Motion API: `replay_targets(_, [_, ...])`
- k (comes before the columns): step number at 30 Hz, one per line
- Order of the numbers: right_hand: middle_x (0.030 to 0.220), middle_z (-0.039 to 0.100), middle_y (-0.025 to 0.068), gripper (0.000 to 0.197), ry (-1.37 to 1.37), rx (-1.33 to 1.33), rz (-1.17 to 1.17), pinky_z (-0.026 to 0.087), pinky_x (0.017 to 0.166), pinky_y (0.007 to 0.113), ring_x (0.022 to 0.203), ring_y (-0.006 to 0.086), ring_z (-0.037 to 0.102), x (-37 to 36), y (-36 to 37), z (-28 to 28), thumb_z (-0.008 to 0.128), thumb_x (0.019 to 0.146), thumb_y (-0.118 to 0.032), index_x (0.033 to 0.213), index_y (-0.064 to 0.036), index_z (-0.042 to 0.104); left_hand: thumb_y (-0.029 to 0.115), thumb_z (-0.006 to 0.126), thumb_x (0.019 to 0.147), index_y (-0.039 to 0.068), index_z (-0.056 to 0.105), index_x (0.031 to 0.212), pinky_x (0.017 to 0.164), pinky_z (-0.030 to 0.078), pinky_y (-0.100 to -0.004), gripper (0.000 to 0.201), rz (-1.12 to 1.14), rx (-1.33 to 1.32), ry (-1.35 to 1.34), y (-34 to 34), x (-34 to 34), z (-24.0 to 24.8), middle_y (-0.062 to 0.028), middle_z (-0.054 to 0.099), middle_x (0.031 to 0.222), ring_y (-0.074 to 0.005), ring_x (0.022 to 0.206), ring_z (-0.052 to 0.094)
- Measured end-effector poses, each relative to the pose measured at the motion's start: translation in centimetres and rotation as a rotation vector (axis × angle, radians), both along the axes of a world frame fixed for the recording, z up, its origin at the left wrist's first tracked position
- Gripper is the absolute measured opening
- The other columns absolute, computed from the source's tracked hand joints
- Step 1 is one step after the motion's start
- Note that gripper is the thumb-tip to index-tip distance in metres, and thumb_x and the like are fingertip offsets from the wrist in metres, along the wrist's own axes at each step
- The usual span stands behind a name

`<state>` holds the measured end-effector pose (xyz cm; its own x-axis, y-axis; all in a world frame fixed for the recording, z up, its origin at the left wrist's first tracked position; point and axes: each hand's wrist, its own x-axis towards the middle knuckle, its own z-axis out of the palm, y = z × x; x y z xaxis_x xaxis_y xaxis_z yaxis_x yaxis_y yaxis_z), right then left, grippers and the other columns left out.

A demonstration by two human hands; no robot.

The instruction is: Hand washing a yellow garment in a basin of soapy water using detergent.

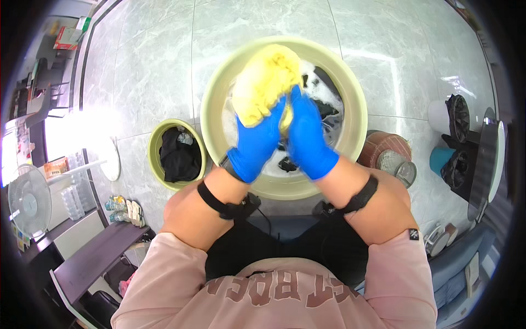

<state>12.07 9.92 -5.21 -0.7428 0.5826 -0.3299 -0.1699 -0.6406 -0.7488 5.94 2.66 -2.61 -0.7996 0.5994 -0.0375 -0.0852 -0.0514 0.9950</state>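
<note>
Both of my hands wear blue rubber gloves and come together over a large pale green basin (357,118). My left hand (258,140) grips a bunched, bright yellow cloth (268,77) from its near side. My right hand (309,131) is closed at the cloth's right edge, close against the left one; slight motion blur softens it. The cloth bulges out beyond my fingers toward the far left of the basin. Below it, soapy water with white suds (319,90) surrounds dark fabric (329,111). My hands and the cloth hide the basin's middle.
Left of the basin stands a smaller green tub (154,159) with black clothes (181,156) inside. A reddish-brown round container (386,143) is at the right, near my forearm. Farther right are bins lined with black bags (458,118). A fan (30,202) and dark bench (101,257) stand left.
</note>
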Motion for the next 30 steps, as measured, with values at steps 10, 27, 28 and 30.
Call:
replay_targets(10, [0.127, 0.060, 0.0188, 0.042, -0.041, 0.249, 0.015, 0.049, 0.092, 0.038, 0.111, 0.0264, 0.060, 0.1, 0.6, -3.6, 0.047, 0.106, -0.027, 0.132, 0.0062, 0.052, 0.003, 0.062, 0.097, -0.002, 0.044, 0.143, 0.104, 0.045, -0.0326, 0.049, 0.034, 0.051, 0.027, 0.5, 1.2, -1.9, -0.0110, 0.057, 0.138, -0.0186, 0.124, 0.056])
replay_targets(27, [0.135, 0.056, 0.0279, 0.057, -0.487, 0.812, 0.420, 0.047, 0.103, 0.039, 0.126, 0.0322, 0.057, 0.3, 5.4, -0.2, 0.057, 0.099, -0.034, 0.137, 0.0070, 0.049, 0.015, 0.047, 0.105, 0.003, 0.045, 0.145, 0.112, 0.043, -0.0419, 0.042, -0.030, 0.376, -0.735, -4.0, -3.8, 3.6, -0.0133, 0.051, 0.146, -0.0248, 0.133, 0.052])
replay_targets(28, [0.145, 0.047, 0.0292, 0.064, -0.418, 0.856, 0.249, 0.043, 0.108, 0.040, 0.134, 0.0370, 0.049, 0.4, 4.4, 0.3, 0.062, 0.096, -0.037, 0.140, 0.0072, 0.047, 0.015, 0.047, 0.105, 0.003, 0.045, 0.145, 0.112, 0.043, -0.0419, 0.042, -0.018, 0.383, -0.725, -4.3, -4.0, 2.9, -0.0133, 0.051, 0.146, -0.0248, 0.133, 0.052])
replay_targets(30, [0.152, 0.035, 0.0320, 0.075, -0.134, 1.128, 0.261, 0.034, 0.114, 0.046, 0.142, 0.0432, 0.037, 0.4, 3.1, 2.6, 0.065, 0.094, -0.040, 0.147, 0.0063, 0.039, 0.016, 0.048, 0.104, 0.002, 0.041, 0.147, 0.113, 0.042, -0.0425, 0.045, -0.079, 0.297, -0.613, -4.6, -3.9, 2.0, -0.0140, 0.050, 0.146, -0.0264, 0.132, 0.052])
